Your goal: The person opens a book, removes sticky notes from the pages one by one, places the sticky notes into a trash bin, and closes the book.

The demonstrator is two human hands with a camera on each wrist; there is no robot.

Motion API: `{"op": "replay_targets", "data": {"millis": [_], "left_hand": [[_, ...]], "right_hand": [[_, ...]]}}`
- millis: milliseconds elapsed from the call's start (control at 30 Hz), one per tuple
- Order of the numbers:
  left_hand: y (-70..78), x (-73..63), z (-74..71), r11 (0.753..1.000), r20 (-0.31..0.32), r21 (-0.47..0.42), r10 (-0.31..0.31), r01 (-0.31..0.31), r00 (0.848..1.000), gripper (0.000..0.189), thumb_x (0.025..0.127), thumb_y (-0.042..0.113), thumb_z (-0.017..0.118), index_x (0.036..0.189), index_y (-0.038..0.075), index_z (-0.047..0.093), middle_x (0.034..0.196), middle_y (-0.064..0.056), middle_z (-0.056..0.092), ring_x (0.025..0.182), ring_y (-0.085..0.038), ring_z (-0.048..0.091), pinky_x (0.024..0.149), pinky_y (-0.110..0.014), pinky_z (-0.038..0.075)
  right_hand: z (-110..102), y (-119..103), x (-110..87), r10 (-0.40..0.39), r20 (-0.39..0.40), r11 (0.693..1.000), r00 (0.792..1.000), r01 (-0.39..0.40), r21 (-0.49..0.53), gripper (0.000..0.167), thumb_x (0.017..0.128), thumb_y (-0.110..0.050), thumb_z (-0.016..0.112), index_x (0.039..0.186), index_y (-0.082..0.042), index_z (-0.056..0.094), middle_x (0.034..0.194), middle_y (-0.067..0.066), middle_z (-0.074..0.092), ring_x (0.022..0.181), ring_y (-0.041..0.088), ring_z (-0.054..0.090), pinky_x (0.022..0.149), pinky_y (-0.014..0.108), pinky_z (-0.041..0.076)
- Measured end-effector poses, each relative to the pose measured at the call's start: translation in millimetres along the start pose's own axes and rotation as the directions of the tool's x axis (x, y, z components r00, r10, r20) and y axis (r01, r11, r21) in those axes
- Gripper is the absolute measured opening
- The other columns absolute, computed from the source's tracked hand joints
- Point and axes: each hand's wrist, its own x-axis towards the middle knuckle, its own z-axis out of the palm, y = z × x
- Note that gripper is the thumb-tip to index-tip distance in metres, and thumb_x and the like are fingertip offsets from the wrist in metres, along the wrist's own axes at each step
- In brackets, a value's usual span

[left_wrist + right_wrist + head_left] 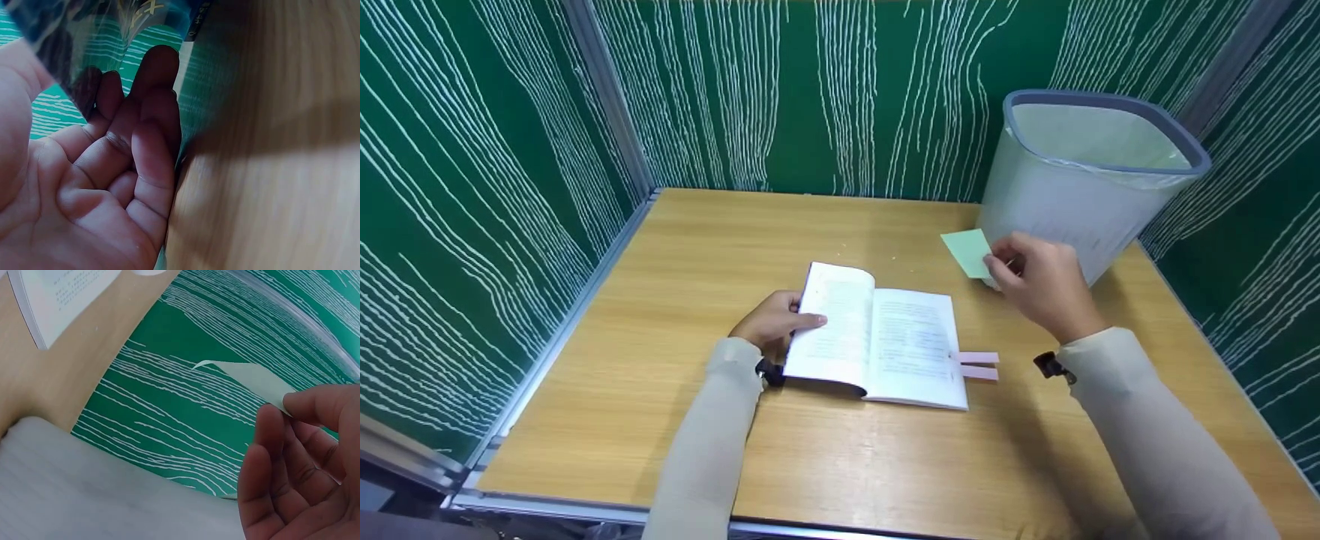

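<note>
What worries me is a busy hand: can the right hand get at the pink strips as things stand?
Probably yes: the pink strips jut out from the book with nothing seen covering them. The right hand pinches a green paper, though, and may need to release it first.

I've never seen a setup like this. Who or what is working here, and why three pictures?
No robot here: a person is working bare-handed. The wide picture comes from a camera worn on the head, looking forward and down. The other two come from cameras on the wrists, each watching its own side. On the wood-coloured table lies an open book with two pink strips sticking out at its right edge; a pale bin stands at the back right. The left hand holds the book's left side, thumb on top. The right hand pinches a small green slip of paper near the bin.
</note>
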Motion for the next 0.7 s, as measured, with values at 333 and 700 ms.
{"op": "replay_targets", "data": {"millis": [333,700], "left_hand": [[1.8,-2.2,0.5,0.999,0.011,-0.033,-0.039,0.039,0.999,0.05,0.086,0.031,0.086,0.127,0.011,0.066,0.108,-0.014,0.076,0.087,-0.029,0.078,0.075,-0.043,0.064],[0.9,-2.4,1.4,0.999,0.023,-0.035,0.02,-0.019,1.0,0.046,0.087,0.026,0.085,0.127,0.01,0.067,0.106,-0.014,0.076,0.084,-0.027,0.078,0.074,-0.041,0.064]], "right_hand": [[-19.8,-3.7,13.6,-0.024,-0.062,0.999,0.998,0.022,-0.036,0.019,0.102,-0.03,0.064,0.106,-0.014,0.074,0.089,0.003,0.071,0.075,0.02,0.059,0.067,0.02,0.047],[-39.2,-1.8,29.1,0.003,-0.1,0.998,0.995,-0.01,-0.063,0.025,0.102,-0.033,0.063,0.109,-0.012,0.075,0.094,0.007,0.073,0.078,0.022,0.061,0.068,0.009,0.042]]}}
